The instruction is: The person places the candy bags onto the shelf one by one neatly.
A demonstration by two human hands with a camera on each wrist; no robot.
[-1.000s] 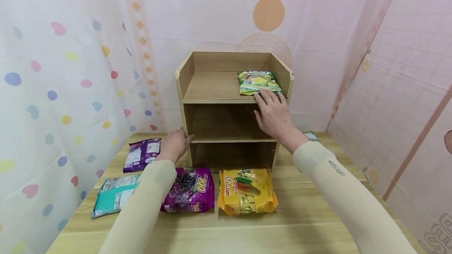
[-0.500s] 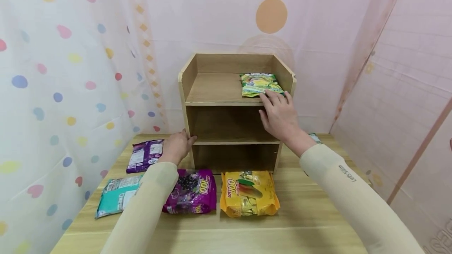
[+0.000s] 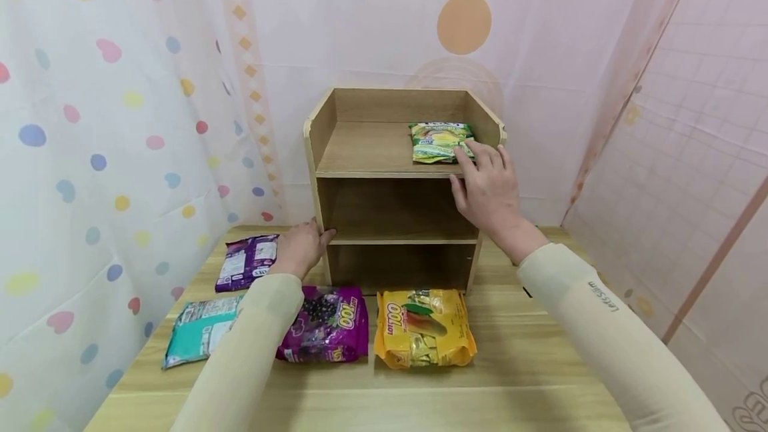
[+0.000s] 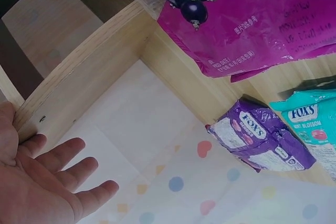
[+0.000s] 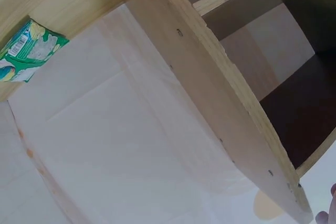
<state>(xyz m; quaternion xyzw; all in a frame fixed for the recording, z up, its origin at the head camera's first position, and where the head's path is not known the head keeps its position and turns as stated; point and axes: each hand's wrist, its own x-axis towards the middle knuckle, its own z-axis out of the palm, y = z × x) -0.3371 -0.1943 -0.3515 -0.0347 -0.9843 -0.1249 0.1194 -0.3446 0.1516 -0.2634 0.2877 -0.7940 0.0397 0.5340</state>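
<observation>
A small wooden shelf unit point(image 3: 396, 174) with three levels stands at the back of the table. On its top level, toward the right, lies a green and yellow candy packet point(image 3: 433, 145). My right hand point(image 3: 491, 185) is at the packet's right front corner, its fingers loosely bent over the top board; whether they touch the packet I cannot tell. In the right wrist view only fingertips show at the lower right. My left hand point(image 3: 300, 245) holds the front edge of the shelf's left side panel point(image 4: 79, 72), thumb in front, the other fingers spread along the outside.
Before the shelf lie a purple blackcurrant candy bag point(image 3: 330, 325) and a yellow mango candy bag point(image 3: 425, 329). On the left are a purple Fox's packet point(image 3: 247, 263) and a teal Fox's packet point(image 3: 201, 330). A green packet point(image 5: 31, 52) lies right of the shelf. Curtains hang around the table.
My right hand has slid right and slightly up, from the front of the green and yellow packet to its right corner. My left hand keeps its place on the shelf.
</observation>
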